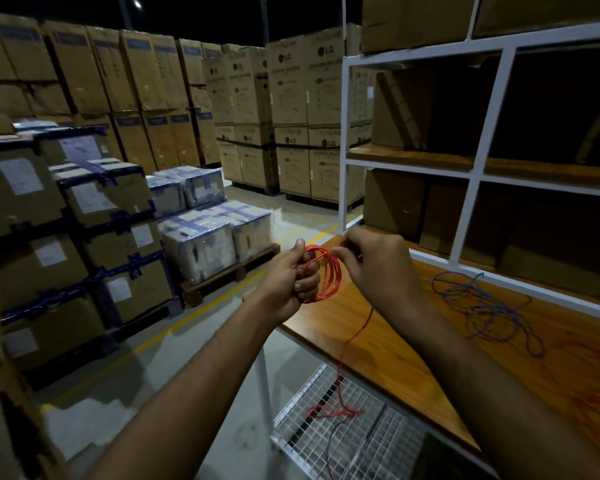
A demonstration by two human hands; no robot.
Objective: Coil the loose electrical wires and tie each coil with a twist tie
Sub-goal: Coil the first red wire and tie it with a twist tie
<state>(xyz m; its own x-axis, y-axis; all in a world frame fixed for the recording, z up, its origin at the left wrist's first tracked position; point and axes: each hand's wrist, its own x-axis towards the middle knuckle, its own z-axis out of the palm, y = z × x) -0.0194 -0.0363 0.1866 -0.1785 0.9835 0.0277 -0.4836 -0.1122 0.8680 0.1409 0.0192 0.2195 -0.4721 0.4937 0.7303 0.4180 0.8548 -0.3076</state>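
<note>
A red wire (329, 278) is wound in several loops around the fingers of my left hand (291, 275), which is closed on the coil above the left end of the wooden tabletop (499, 368). My right hand (378, 265) pinches the wire at the top of the coil, just right of my left thumb. The red wire's loose tail hangs down past the table edge and ends in a small tangle on the wire-mesh shelf (343, 441) below. A loose blue wire (489, 306) lies sprawled on the tabletop to the right. No twist tie shows.
A white metal shelving frame (468, 174) with cardboard boxes stands behind the table. Taped cartons on a pallet (215, 237) and tall stacks of boxes (291, 116) fill the left and back. A yellow floor line (160, 334) runs along the aisle.
</note>
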